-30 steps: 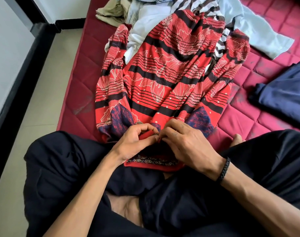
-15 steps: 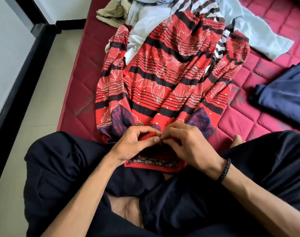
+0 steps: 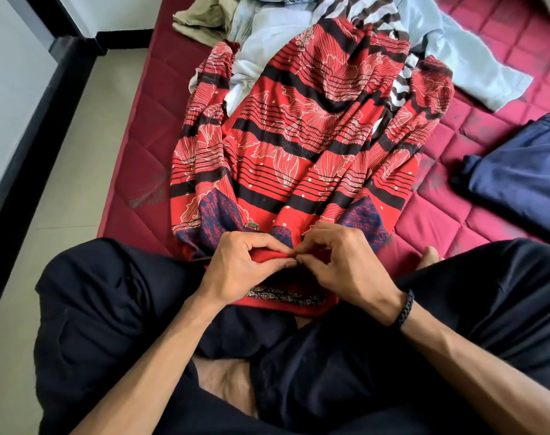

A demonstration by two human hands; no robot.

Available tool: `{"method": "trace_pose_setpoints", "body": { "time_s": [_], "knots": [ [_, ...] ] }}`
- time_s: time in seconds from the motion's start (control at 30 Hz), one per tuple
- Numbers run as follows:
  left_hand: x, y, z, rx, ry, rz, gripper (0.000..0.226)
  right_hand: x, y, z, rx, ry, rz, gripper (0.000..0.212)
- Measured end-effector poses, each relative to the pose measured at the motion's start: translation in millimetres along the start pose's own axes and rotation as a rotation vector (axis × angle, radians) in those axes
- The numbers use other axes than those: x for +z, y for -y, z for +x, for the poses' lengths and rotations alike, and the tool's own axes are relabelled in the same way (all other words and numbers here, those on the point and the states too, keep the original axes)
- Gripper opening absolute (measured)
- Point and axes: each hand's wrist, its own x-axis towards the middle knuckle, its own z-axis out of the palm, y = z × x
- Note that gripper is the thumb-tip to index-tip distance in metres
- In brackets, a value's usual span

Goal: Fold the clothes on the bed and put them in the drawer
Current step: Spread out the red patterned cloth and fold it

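A red shirt (image 3: pixel 302 142) with black stripes and white flower outlines lies spread lengthwise on the red quilted bed (image 3: pixel 449 221), its collar end on my lap. My left hand (image 3: pixel 245 268) pinches the red fabric at the neckline. My right hand (image 3: pixel 346 265) pinches the same spot from the other side, fingertips meeting those of the left. A patterned collar band (image 3: pixel 286 296) shows below my hands. No drawer is in view.
More clothes lie at the far end: a pale blue shirt (image 3: pixel 465 58), an olive garment (image 3: pixel 204 20), a brown-and-white striped one (image 3: pixel 367 11). A folded navy garment (image 3: pixel 524 174) sits at the right. The bed's left edge drops to a tiled floor (image 3: pixel 79 146).
Both hands stay at the neckline; the fingertips have shifted slightly while working the fabric. The shirt has not moved.
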Motion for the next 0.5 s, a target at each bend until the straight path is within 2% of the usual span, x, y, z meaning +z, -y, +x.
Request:
{"method": "trace_pose_setpoints", "body": {
  "time_s": [0.17, 0.27, 0.37, 0.43, 0.5],
  "knots": [
    [-1, -1, 3, -0.063, 0.006, -0.063, 0.025, 1, 11, -4, -0.092, -0.084, -0.124, 0.005],
    [-3, -8, 5, -0.054, 0.052, -0.020, 0.020, -1, 12, -4, -0.154, -0.113, -0.148, 0.002],
    [-12, -21, 4, -0.029, 0.060, 0.052, 0.016, -4, 15, -4, -0.223, -0.136, -0.158, 0.010],
    [-24, -27, -2, 0.032, 0.071, 0.178, 0.017, -4, 20, -3, -0.244, -0.081, -0.150, 0.011],
    [-34, -29, -11, 0.110, 0.151, 0.468, 0.024, -4, 20, -4, -0.254, 0.112, -0.090, 0.006]
  ]
}}
